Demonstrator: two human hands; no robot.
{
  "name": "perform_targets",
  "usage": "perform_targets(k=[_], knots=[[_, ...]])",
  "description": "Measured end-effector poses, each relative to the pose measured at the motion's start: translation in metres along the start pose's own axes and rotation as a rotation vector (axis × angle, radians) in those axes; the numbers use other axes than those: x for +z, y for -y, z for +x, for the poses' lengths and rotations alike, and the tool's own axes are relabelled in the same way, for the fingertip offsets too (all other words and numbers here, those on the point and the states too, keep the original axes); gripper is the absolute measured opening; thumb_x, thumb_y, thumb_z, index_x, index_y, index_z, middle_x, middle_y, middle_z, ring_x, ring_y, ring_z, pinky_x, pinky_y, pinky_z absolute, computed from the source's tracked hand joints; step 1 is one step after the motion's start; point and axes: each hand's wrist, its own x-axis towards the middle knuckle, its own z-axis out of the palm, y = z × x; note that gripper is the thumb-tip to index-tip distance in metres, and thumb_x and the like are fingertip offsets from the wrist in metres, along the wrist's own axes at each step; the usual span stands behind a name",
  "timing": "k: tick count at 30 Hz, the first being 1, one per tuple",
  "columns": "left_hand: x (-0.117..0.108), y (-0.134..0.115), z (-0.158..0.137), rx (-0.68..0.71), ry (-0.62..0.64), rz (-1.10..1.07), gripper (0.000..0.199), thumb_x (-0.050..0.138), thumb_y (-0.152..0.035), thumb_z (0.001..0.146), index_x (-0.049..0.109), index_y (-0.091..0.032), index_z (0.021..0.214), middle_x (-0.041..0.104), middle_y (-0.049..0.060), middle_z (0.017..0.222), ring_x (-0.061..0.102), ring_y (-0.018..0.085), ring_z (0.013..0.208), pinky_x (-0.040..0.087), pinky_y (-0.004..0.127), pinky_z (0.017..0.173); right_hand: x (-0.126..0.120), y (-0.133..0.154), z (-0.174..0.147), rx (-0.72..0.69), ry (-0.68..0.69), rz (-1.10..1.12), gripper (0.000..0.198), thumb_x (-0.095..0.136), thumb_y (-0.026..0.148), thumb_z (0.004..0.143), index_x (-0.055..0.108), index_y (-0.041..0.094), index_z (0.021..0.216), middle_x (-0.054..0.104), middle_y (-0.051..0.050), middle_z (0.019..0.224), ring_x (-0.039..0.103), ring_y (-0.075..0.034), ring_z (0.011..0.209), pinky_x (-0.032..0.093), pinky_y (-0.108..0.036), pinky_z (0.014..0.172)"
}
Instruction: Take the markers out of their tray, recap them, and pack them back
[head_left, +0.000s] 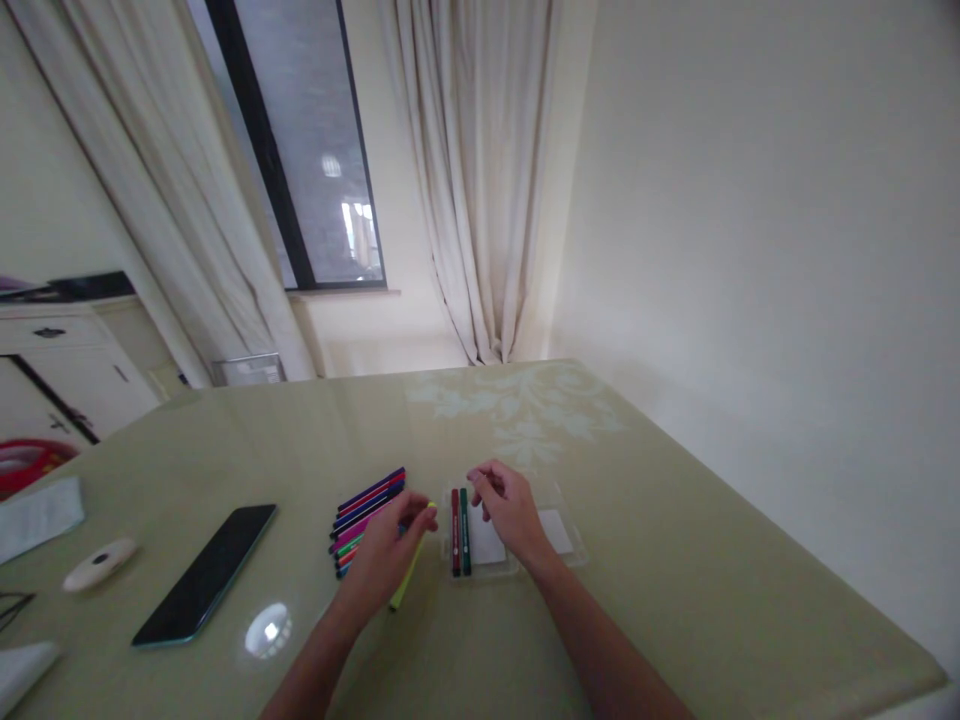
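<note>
Pens with dark blue, red, purple, pink, green and orange bodies [369,492] lie side by side in a slanted row on the shiny pale green bench [720,590]. The left hand [405,525] is in front of this row and hides part of it. Its thumb and fingers are pinched on a thin bright yellow pen [406,586], which slants down toward the person, just left of a flat, clear plastic case [487,575]. In the left side of the case, a dark red pen [455,535] and a dark green pen [465,535] lie next to each other. White patches [556,532] show in the case too. The right hand [501,495] is over the case, just right of the green pen. Its fingers are bent, with a gap between thumb and fingertips, and it seems to hold nothing. I cannot tell if it touches the case. Well off to the left lie a long black phone [206,575] and a smooth white oval thing [99,565]. Behind the bench hang long cream cloth curtains [480,180] beside a dark-framed window [311,150].
</note>
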Motion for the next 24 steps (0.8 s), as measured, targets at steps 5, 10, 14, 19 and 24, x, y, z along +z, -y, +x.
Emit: perform_targets(k=[5, 10, 14, 19, 24], knots=[[0.0, -0.01, 0.018, -0.125, -0.083, -0.345, 0.049, 0.061, -0.06, 0.087, 0.065, -0.016, 0.109, 0.077, 0.008, 0.089, 0.071, 0.02, 0.076, 0.052, 0.028, 0.06, 0.0, 0.005, 0.002, 0.05, 0.342, 0.027, 0.03, 0.058, 0.043, 0.092, 0.07, 0.016, 0.087, 0.072, -0.003, 0.078, 0.061, -0.011, 0.059, 0.044, -0.02, 0.054], [0.014, -0.008, 0.019, -0.123, -0.125, -0.504, 0.048, 0.071, -0.06, 0.081, 0.063, -0.017, 0.098, 0.078, 0.008, 0.092, 0.075, 0.024, 0.084, 0.06, 0.035, 0.073, 0.001, -0.001, -0.007, 0.03, 0.484, 0.084, 0.026, 0.081, 0.038, 0.075, 0.074, 0.018, 0.089, 0.072, 0.0, 0.078, 0.067, -0.015, 0.071, 0.05, -0.024, 0.066], [0.029, 0.002, 0.01, -0.106, -0.082, -0.533, 0.054, 0.074, -0.058, 0.081, 0.062, -0.018, 0.116, 0.078, 0.009, 0.101, 0.076, 0.027, 0.093, 0.062, 0.041, 0.084, -0.007, -0.006, -0.015, 0.043, 0.371, 0.048, 0.026, 0.083, 0.039, 0.073, 0.075, 0.019, 0.086, 0.072, -0.001, 0.077, 0.066, -0.016, 0.071, 0.05, -0.025, 0.067], [0.038, 0.011, -0.01, -0.045, -0.041, -0.338, 0.048, 0.059, -0.056, 0.093, 0.06, -0.022, 0.129, 0.076, 0.01, 0.114, 0.074, 0.027, 0.1, 0.062, 0.041, 0.085, -0.013, -0.012, -0.015, 0.121, 0.239, 0.07, 0.043, 0.087, 0.049, 0.067, 0.066, 0.019, 0.089, 0.068, 0.001, 0.072, 0.065, -0.016, 0.066, 0.047, -0.024, 0.058], [0.034, 0.014, -0.023, 0.24, 0.139, 0.211, 0.047, 0.072, -0.042, 0.086, 0.064, -0.03, 0.131, 0.067, 0.01, 0.135, 0.061, 0.033, 0.126, 0.05, 0.051, 0.108, -0.018, -0.025, -0.015, 0.143, 0.121, -0.151, 0.034, 0.079, 0.039, 0.078, 0.061, 0.02, 0.1, 0.065, 0.003, 0.069, 0.062, -0.014, 0.061, 0.043, -0.021, 0.054]])
